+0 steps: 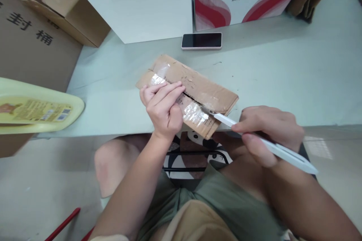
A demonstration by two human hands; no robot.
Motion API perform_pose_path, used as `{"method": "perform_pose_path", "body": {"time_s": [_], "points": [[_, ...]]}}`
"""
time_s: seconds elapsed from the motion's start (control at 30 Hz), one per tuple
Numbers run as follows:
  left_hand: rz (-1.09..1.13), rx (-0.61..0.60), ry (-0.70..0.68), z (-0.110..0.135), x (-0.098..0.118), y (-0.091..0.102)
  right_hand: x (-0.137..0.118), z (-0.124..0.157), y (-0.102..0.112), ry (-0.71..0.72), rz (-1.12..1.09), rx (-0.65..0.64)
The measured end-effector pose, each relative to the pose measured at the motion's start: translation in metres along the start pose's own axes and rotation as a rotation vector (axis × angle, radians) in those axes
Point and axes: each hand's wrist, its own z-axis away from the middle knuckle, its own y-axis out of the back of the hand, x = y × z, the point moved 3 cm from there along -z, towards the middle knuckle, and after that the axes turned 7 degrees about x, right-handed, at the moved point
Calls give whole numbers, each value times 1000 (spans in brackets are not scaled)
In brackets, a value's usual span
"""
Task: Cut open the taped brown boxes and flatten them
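A small brown cardboard box [198, 83] lies at a slant by the table's front edge, with clear tape and a dark slit along its upper face. My left hand [164, 107] is closed on the box, fingers bent over the taped part beside the slit. In my closed right hand [271, 131] is a white utility knife [294, 158]. Its tip meets the box at the right end of the slit; the blade itself is hard to make out.
A phone [201, 41] lies behind the box. Farther back stand a white panel [141, 3] and a red-and-white carton [249, 11]. At left are a yellow bottle [68, 101] and large brown cartons [34, 52]. My legs are under the table edge.
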Motion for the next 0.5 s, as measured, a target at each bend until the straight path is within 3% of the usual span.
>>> {"method": "perform_pose_path", "body": {"time_s": [0.17, 0.33, 0.5], "points": [[-8, -14, 10, 0, 0, 0, -6, 4, 6, -119, -30, 102], [53, 8, 17, 0, 0, -1, -3, 4, 4, -72, -23, 61], [42, 39, 3, -1, 2, -1, -1, 4, -2, 66, -41, 31]]}}
